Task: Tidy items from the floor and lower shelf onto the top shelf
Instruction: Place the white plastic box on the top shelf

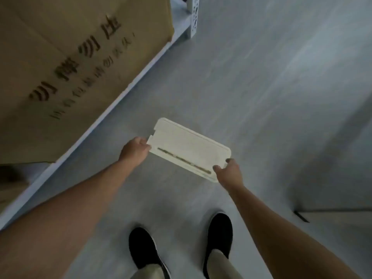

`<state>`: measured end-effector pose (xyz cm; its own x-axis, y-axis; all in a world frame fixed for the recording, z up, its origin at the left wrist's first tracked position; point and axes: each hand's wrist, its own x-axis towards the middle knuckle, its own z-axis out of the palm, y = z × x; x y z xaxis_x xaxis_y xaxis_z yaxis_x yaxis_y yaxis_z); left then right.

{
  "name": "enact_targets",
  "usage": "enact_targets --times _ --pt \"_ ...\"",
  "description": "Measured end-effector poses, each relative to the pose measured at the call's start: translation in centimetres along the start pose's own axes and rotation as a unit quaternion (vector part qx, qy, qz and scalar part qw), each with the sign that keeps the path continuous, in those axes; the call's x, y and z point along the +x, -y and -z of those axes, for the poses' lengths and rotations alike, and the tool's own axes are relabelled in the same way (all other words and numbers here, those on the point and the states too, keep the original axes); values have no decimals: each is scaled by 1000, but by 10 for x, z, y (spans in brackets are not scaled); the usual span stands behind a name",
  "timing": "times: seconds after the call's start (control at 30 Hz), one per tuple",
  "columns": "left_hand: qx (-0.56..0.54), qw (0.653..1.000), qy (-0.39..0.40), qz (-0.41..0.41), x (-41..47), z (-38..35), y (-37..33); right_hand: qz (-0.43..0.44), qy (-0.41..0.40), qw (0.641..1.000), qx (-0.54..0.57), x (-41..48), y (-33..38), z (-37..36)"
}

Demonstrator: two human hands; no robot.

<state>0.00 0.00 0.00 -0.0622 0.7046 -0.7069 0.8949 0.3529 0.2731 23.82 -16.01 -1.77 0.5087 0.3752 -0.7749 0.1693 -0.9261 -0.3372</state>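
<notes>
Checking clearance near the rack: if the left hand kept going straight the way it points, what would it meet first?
Only the flat white plastic panel that the left hand already grips; beyond it, bare grey floor, though depth is unclear.

White slotted panel (191, 147), possibly foam, flat

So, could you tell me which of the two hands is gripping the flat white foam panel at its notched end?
The left hand holds the flat white foam panel at its notched end nearest the grey shelf rail; the right hand holds the rounded end.
</notes>
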Motion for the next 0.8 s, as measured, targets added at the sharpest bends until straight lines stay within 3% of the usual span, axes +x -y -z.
enact_targets --times 0.07,0.17,0.27,0.5,0.8 --pt "-20 1000 -8 19 31 -23 -4 -62 -24 994 90 33 -11 -19" --pt "-71 997 26 31 62 -45 -4 -162 41 959 227 58 -23 -38" --pt "-112 993 16 36 62 -50 2 -185 43 934 303 57 -24 -41" --pt "-207 976 -54 46 -43 15 -23 -114 -27 946 302 -23 24 30" --pt "-347 930 -121 22 -329 220 -100 19 -34 960 276 -274 139 233"
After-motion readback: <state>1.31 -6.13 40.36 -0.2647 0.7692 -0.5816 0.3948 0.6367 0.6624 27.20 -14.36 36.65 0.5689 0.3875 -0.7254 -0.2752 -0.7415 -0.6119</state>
